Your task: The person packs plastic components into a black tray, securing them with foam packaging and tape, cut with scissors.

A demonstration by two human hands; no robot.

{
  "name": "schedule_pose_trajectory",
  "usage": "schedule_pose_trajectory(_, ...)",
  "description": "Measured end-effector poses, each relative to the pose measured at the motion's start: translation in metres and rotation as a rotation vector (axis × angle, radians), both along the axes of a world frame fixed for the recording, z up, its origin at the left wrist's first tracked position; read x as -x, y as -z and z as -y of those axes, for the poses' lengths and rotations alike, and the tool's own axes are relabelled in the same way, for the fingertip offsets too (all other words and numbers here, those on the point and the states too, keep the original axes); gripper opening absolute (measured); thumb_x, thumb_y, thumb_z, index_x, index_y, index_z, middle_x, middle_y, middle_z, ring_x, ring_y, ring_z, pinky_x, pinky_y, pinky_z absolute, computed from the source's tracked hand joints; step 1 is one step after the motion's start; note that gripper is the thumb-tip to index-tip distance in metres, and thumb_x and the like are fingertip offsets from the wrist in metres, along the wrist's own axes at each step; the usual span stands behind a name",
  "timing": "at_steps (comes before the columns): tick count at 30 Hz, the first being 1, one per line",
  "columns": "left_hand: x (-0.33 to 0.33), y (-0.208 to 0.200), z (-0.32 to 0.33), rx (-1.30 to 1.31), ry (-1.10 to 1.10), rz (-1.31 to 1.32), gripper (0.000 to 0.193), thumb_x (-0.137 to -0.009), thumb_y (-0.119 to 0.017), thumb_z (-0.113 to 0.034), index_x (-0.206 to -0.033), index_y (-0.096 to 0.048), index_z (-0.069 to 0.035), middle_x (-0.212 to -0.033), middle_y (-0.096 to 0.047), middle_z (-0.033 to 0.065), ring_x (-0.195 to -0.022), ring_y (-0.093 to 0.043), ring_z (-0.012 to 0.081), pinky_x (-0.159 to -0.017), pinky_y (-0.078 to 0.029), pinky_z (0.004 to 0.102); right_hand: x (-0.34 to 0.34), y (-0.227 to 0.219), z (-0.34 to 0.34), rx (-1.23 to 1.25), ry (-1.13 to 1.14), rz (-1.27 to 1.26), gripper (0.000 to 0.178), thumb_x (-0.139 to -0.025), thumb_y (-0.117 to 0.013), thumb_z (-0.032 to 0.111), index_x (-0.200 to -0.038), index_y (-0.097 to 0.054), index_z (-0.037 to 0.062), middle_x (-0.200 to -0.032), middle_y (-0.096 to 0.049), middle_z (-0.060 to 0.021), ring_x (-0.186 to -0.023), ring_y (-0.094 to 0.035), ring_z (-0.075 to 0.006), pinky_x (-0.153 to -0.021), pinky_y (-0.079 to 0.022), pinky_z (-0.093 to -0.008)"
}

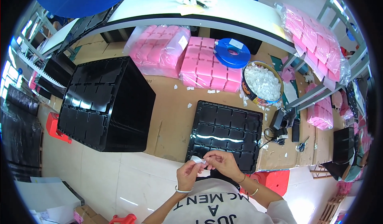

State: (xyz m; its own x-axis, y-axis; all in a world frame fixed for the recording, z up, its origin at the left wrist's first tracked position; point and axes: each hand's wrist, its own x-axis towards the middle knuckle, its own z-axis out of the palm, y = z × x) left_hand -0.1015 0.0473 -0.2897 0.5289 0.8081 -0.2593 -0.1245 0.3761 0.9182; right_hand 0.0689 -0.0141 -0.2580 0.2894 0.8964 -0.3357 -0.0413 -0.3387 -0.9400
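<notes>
My left hand (188, 175) and my right hand (222, 164) meet just above my chest, both pinching a small white packet (198, 160) between the fingertips. They hover at the near edge of a black compartment tray (227, 134) that lies flat on the cardboard-covered table (171, 116). The tray's cells look empty and glossy. A round tin (262, 84) full of the same small white packets stands beyond the tray to the right.
A tall stack of black trays (104, 104) stands to the left. Pink bagged packs (199, 62) and a blue reel (232, 52) lie at the back. Scissors (302, 145) and a black device with cable (281, 122) sit right. Red stools (275, 180) stand below.
</notes>
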Motion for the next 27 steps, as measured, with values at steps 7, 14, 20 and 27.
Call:
schedule_pose_trajectory(7,0.023,0.007,0.000,-0.460,-0.024,-0.151,0.019,-0.092,-0.058,0.009,-0.105,-0.071,0.003,-0.112,-0.069,0.0144,-0.088,-0.064,0.0159,-0.073,-0.051,0.0258,0.002,0.010,-0.011,-0.051,-0.048,-0.256,0.017,-0.095,-0.068,0.012,-0.105,-0.067,-0.0019,-0.092,-0.071,-0.0049,-0.083,-0.067,-0.0081,-0.075,-0.054,-0.0215)
schedule_pose_trajectory(14,0.042,0.017,0.030,-0.008,-0.227,-0.026,0.026,-0.092,-0.055,0.010,-0.110,-0.072,0.001,-0.116,-0.069,0.0122,-0.085,-0.067,0.0128,-0.068,-0.054,0.0237,0.014,0.028,-0.028,-0.123,-0.030,0.038,0.014,-0.093,-0.066,0.008,-0.104,-0.067,-0.0003,-0.091,-0.068,-0.0034,-0.080,-0.064,-0.0081,-0.074,-0.054,-0.0237)
schedule_pose_trajectory(20,0.093,0.024,0.015,-0.070,-0.054,-0.341,0.021,-0.099,-0.057,-0.009,-0.111,-0.069,0.003,-0.104,-0.071,0.0092,-0.097,-0.064,0.0135,-0.086,-0.049,0.0255,0.004,0.018,-0.040,-0.247,-0.233,0.150,0.013,-0.092,-0.061,0.005,-0.103,-0.069,0.0022,-0.093,-0.067,-0.0059,-0.080,-0.063,-0.0119,-0.073,-0.052,-0.0252)
schedule_pose_trajectory(27,0.042,0.018,-0.007,0.061,0.142,-0.049,0.033,-0.105,-0.052,-0.028,-0.100,-0.068,0.001,-0.087,-0.068,0.0035,-0.071,-0.057,0.0061,-0.063,-0.046,0.0206,0.007,0.006,-0.036,-0.309,-0.423,0.275,0.012,-0.093,-0.064,0.011,-0.100,-0.071,0.0043,-0.096,-0.070,-0.0077,-0.085,-0.064,-0.0175,-0.077,-0.051,-0.0306)
